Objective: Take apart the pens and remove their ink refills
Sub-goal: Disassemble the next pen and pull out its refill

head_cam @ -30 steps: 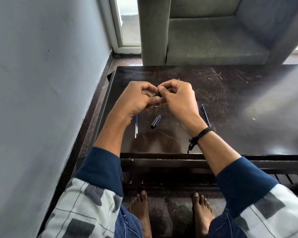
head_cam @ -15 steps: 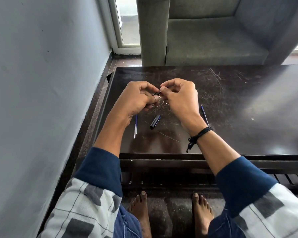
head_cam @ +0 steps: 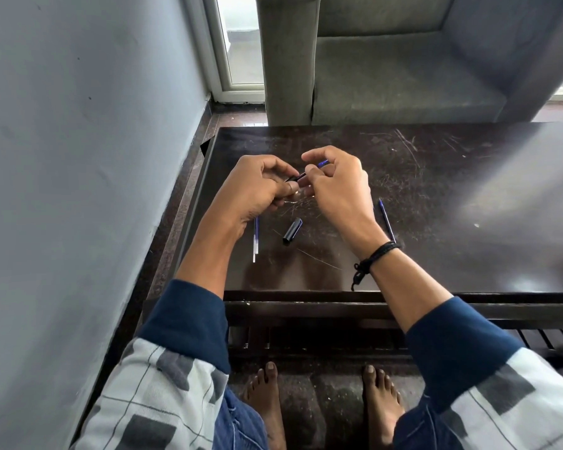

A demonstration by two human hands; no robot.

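A pen (head_cam: 297, 176) is held in the air just above the near left part of a dark table (head_cam: 468, 196), between two hands that almost touch. Its dark end is gripped by the left hand (head_cam: 260, 186), whose fingers are curled round it, with the thumb pressed on top. The other part is pinched by the right hand (head_cam: 335, 186) between thumb and bent fingers, and a short blue end is seen sticking out past those fingers. Most of the pen is hidden by the hands, so it cannot be told whether its parts are joined or separated.

Below the hands, a dark cap (head_cam: 292, 231) is laid slantwise on the table. Just left of it, two thin refills (head_cam: 255, 238) are laid side by side, partly covered by the left wrist. A thin blue rod (head_cam: 386, 219) is laid to the right of the right wrist; whether it is a whole pen or a refill cannot be told.

A black corded wristband (head_cam: 376, 254) is worn on the right wrist. A grey armchair (head_cam: 387, 76) is placed beyond the table, and a grey wall (head_cam: 78, 157) is seen on the left.
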